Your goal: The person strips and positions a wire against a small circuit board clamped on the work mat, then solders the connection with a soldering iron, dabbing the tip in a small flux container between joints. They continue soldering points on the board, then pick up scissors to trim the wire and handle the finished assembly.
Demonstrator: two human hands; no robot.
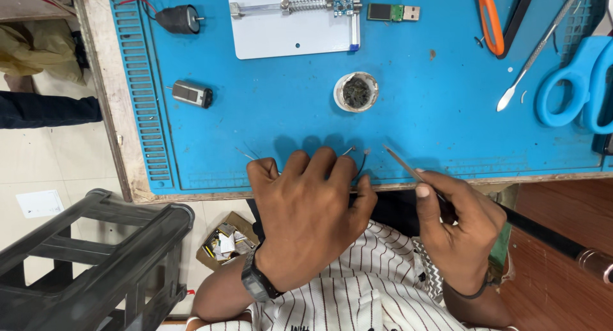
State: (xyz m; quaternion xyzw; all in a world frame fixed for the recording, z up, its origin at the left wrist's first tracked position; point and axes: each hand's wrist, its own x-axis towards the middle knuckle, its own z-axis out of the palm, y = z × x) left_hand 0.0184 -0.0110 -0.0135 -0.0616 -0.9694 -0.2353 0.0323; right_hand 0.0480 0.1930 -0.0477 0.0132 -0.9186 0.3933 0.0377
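Right-hand grip (456,225) on tweezers (408,168); round tub (355,91) of dark wire wool.

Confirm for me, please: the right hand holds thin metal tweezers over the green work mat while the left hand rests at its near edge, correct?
Not quite: the head view shows a blue work mat, not green. The right hand does hold the thin metal tweezers, and the left hand rests at the near edge.

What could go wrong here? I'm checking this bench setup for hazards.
The thin wires under the left hand lie at the blue mat's front edge, so they might slide off. The tweezers in the right hand point toward the left fingers and could jab them.
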